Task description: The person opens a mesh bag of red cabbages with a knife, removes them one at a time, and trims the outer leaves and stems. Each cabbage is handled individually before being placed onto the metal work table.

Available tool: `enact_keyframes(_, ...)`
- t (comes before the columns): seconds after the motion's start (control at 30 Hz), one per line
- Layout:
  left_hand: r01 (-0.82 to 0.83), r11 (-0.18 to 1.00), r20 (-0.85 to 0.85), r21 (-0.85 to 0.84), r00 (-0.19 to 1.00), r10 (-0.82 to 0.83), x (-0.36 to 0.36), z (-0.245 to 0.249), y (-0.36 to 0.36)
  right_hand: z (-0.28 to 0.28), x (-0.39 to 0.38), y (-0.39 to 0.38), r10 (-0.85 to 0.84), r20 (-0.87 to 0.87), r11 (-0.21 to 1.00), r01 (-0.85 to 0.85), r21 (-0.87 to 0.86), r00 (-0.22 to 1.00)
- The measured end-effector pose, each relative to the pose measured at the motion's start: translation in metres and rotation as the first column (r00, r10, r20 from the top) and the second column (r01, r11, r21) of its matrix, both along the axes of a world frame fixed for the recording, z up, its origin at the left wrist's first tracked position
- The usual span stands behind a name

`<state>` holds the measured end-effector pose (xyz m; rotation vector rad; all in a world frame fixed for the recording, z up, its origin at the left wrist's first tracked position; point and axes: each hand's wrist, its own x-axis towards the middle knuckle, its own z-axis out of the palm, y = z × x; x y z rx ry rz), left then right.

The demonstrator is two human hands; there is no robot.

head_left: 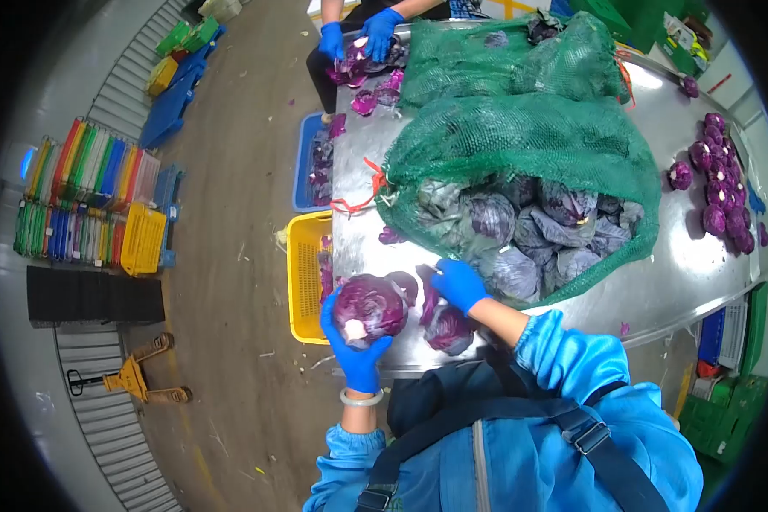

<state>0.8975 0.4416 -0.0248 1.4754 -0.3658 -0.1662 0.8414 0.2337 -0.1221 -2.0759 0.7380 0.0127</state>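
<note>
A purple cabbage (pixel 370 309) with a pale cut stem rests in my left hand (pixel 354 346), which is wrapped round its lower left side in a blue glove. My right hand (pixel 459 286), also gloved in blue, is just right of it, above loose purple leaves; its fingertips are partly hidden, and I cannot make out what they hold. Below that hand lies another cabbage (pixel 449 329) at the table's near edge. Beyond it, a green mesh bag (pixel 520 136) lies open towards me, full of dull purple cabbages (pixel 514 273).
A yellow crate (pixel 305 282) and a blue crate (pixel 305 166) with leaves stand along the metal table's (pixel 358 230) left edge. Across the table, a person's blue-gloved hands (pixel 354 38) touch cabbage leaves. Trimmed cabbages (pixel 718 183) are piled at the right. A pallet jack (pixel 130 380) stands far left.
</note>
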Motion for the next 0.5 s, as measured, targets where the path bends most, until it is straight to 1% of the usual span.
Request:
enact_keyframes(0.03, 0.002, 0.997, 0.018, -0.071, 1.000, 0.000, 0.005, 0.010, -0.005, 0.005, -0.001, -0.004, -0.008, 0.094, 1.000, 0.006, 0.023, 0.995)
enact_keyframes(0.07, -0.001, 1.000, 0.127, -0.004, 0.992, 0.002, 0.009, 0.018, -0.009, 0.009, -0.006, -0.001, -0.022, 0.181, 0.999, 0.012, 0.053, 0.983)
enact_keyframes(0.13, -0.020, 0.990, 0.317, 0.139, 0.948, -0.026, 0.011, 0.027, -0.014, 0.033, -0.008, 0.016, -0.163, 0.382, 0.961, 0.058, 0.271, 0.910)
enact_keyframes(0.17, -0.041, 0.968, 0.370, 0.246, 0.927, -0.055, 0.008, 0.030, -0.017, 0.087, -0.015, 0.019, -0.216, 0.306, 0.835, 0.013, 0.551, 0.927)
enact_keyframes(0.2, -0.036, 0.960, 0.387, 0.277, 0.919, -0.077, 0.002, 0.025, -0.020, 0.107, -0.021, 0.016, -0.162, 0.090, 0.451, -0.007, 0.893, 0.983)
enact_keyframes(0.23, -0.029, 0.953, 0.406, 0.303, 0.908, -0.102, -0.005, 0.018, -0.023, 0.116, -0.030, 0.020, -0.205, 0.034, 0.235, 0.016, 0.972, 0.978)
enact_keyframes(0.27, -0.022, 0.945, 0.426, 0.327, 0.896, -0.127, -0.011, 0.014, -0.027, 0.121, -0.036, 0.027, -0.237, -0.026, 0.007, 0.029, 1.000, 0.971)
enact_keyframes(0.3, 0.006, 0.956, 0.471, 0.294, 0.869, -0.150, -0.014, 0.026, -0.035, 0.123, -0.035, 0.025, -0.256, -0.052, 0.025, 0.060, 0.998, 0.965)
enact_keyframes(0.4, 0.064, 0.907, 0.455, 0.416, 0.849, -0.269, -0.009, 0.034, -0.031, 0.106, -0.046, 0.012, -0.292, 0.039, 0.223, 0.029, 0.974, 0.956)
enact_keyframes(0.43, 0.037, 0.911, 0.472, 0.410, 0.847, -0.246, -0.010, 0.050, -0.040, 0.104, -0.049, 0.010, -0.316, 0.008, 0.260, 0.078, 0.962, 0.949)
enact_keyframes(0.47, 0.055, 0.902, 0.460, 0.429, 0.846, -0.271, -0.010, 0.048, -0.036, 0.099, -0.054, 0.006, -0.298, 0.028, 0.300, 0.066, 0.952, 0.954)
enact_keyframes(0.5, 0.072, 0.894, 0.452, 0.443, 0.843, -0.292, -0.006, 0.046, -0.032, 0.102, -0.055, 0.005, -0.303, 0.022, 0.308, 0.076, 0.949, 0.953)
